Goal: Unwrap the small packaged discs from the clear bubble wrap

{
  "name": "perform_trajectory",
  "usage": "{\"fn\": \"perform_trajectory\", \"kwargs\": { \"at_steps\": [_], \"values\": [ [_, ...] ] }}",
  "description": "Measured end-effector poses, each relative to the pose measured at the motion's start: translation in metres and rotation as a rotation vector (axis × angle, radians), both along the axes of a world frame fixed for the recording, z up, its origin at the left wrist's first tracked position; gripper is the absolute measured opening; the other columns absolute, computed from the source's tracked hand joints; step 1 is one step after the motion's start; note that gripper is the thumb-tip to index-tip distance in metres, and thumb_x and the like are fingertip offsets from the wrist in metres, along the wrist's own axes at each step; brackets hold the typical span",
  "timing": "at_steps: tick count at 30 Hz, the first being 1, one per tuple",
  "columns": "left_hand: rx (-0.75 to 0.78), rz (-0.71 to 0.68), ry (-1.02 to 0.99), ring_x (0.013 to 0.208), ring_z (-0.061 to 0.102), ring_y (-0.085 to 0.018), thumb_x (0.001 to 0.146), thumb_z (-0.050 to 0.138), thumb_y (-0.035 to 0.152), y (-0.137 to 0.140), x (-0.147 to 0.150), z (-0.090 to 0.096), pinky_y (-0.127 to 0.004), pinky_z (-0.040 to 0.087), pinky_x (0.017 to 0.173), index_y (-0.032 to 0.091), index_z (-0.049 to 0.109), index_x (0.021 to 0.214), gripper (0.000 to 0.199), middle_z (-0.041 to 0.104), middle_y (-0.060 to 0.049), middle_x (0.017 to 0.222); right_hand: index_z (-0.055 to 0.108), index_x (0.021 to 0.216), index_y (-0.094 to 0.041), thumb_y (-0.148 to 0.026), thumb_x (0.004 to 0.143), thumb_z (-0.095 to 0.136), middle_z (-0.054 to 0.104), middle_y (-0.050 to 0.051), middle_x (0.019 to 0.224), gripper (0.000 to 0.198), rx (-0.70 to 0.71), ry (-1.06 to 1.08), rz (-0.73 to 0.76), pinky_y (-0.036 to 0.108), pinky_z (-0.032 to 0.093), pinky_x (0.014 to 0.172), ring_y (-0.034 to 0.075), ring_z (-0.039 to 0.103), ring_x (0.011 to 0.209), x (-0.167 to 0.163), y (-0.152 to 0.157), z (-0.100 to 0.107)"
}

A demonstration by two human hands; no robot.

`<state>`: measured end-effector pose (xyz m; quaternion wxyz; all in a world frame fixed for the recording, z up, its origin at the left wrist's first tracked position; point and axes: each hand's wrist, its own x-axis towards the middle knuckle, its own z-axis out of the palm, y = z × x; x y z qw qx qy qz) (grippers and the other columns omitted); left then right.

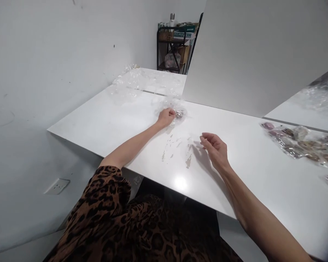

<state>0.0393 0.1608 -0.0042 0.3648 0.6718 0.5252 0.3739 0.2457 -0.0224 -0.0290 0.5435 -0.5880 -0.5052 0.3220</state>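
My left hand (166, 116) is closed at the near side of a crinkled clear plastic bag (179, 114), which has something small and dark reddish inside. Its fingertips grip the bag's edge. Closer to me and to the right, my right hand (214, 147) hovers just over the white table (142, 145), thumb and fingers pinched together. A faint, see-through sliver seems to stick out from that pinch, too indistinct to name. Greyish worn patches (188, 161) mark the tabletop between my hands.
Clear bags with pink and brown items (303, 143) lie on the right. Loose clear plastic (128, 82) is heaped by the wall at the far left. A tall grey panel (251, 54) stands along the table's back edge. A dark shelf rack (171, 42) is behind.
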Motion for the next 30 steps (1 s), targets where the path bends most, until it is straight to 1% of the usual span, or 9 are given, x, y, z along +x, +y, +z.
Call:
{"fn": "perform_trajectory", "kwargs": {
  "at_steps": [3,5,7,9,12,17,20,25,30],
  "values": [
    [-0.099,-0.248,-0.148,0.072,0.058,-0.012,0.08,0.066,0.012,-0.067,0.007,-0.009,-0.027,0.048,0.076,0.016,0.063,0.081,0.005,0.064,0.001,0.075,0.062,0.131,-0.024,-0.067,0.077,0.072,0.059,0.014,0.142,0.069,0.066,-0.179,-0.103,0.048,0.054,0.092,0.03,0.06,0.117,0.008,0.007,0.003],
    [-0.176,-0.396,-0.206,0.072,0.057,-0.011,0.08,0.068,0.016,-0.11,0.008,-0.012,-0.026,0.047,0.073,0.015,0.064,0.084,0.005,0.064,0.0,0.077,0.061,0.135,-0.024,-0.072,0.07,0.075,0.053,0.015,0.15,0.082,0.064,-0.307,-0.073,0.055,0.048,0.103,0.036,0.051,0.132,0.014,0.009,0.006],
    [-0.211,-0.484,-0.227,0.073,0.057,-0.011,0.08,0.07,0.018,-0.143,0.006,-0.012,-0.026,0.046,0.073,0.015,0.065,0.086,0.008,0.064,0.0,0.08,0.068,0.122,-0.022,-0.074,0.063,0.079,0.063,0.015,0.137,0.079,0.011,-0.372,0.021,0.056,0.044,0.106,0.037,0.052,0.129,0.019,0.01,0.01],
    [-0.225,-0.504,-0.22,0.072,0.055,-0.011,0.08,0.073,0.022,-0.162,0.002,-0.009,-0.026,0.045,0.071,0.016,0.064,0.089,0.014,0.062,0.001,0.078,0.073,0.097,-0.02,-0.074,0.062,0.08,0.072,0.012,0.104,0.065,-0.054,-0.325,0.112,0.051,0.048,0.097,0.031,0.061,0.105,0.022,0.007,0.012],
    [-0.238,-0.425,-0.223,0.07,0.054,-0.011,0.084,0.074,0.037,-0.167,-0.005,-0.003,-0.026,0.043,0.066,0.017,0.062,0.094,0.025,0.061,0.0,0.08,0.065,0.073,-0.019,-0.07,0.062,0.082,0.062,0.003,0.07,0.054,-0.06,-0.078,0.143,0.037,0.048,0.073,0.016,0.054,0.069,0.022,-0.001,0.016],
    [-0.148,-0.284,-0.156,0.093,0.06,-0.018,0.084,0.073,0.052,-0.158,-0.007,0.01,-0.03,0.05,0.082,0.02,0.065,0.114,0.044,0.065,-0.009,0.118,0.055,0.067,-0.022,-0.061,0.061,0.088,0.054,-0.002,0.062,0.052,0.091,0.257,0.119,0.031,0.043,0.06,0.012,0.049,0.059,0.021,-0.018,0.039],
    [-0.12,-0.367,-0.08,0.115,0.059,-0.027,0.08,0.077,0.057,-0.158,0.002,0.015,-0.037,0.05,0.097,0.024,0.065,0.128,0.06,0.061,-0.014,0.137,0.055,0.072,-0.024,-0.06,0.064,0.089,0.061,0.0,0.073,0.051,0.178,0.309,0.142,0.03,0.048,0.062,0.014,0.058,0.069,0.022,-0.026,0.063],
    [-0.237,-0.468,-0.198,0.129,0.058,-0.032,0.086,0.064,0.069,-0.16,0.028,0.015,-0.042,0.046,0.108,0.023,0.061,0.137,0.069,0.061,-0.016,0.142,0.058,0.081,-0.026,-0.06,0.077,0.082,0.072,0.004,0.102,0.042,0.314,0.26,0.163,0.036,0.058,0.077,0.022,0.068,0.102,0.028,-0.03,0.108],
    [-0.374,-0.528,-0.347,0.142,0.05,-0.035,0.084,0.061,0.077,-0.169,0.046,0.022,-0.046,0.046,0.108,0.025,0.035,0.159,0.095,0.044,-0.021,0.16,0.062,0.094,-0.024,-0.063,0.088,0.072,0.07,0.005,0.12,0.041,0.389,0.168,0.166,0.041,0.058,0.085,0.026,0.064,0.123,0.028,-0.012,0.142]
  ]
}}
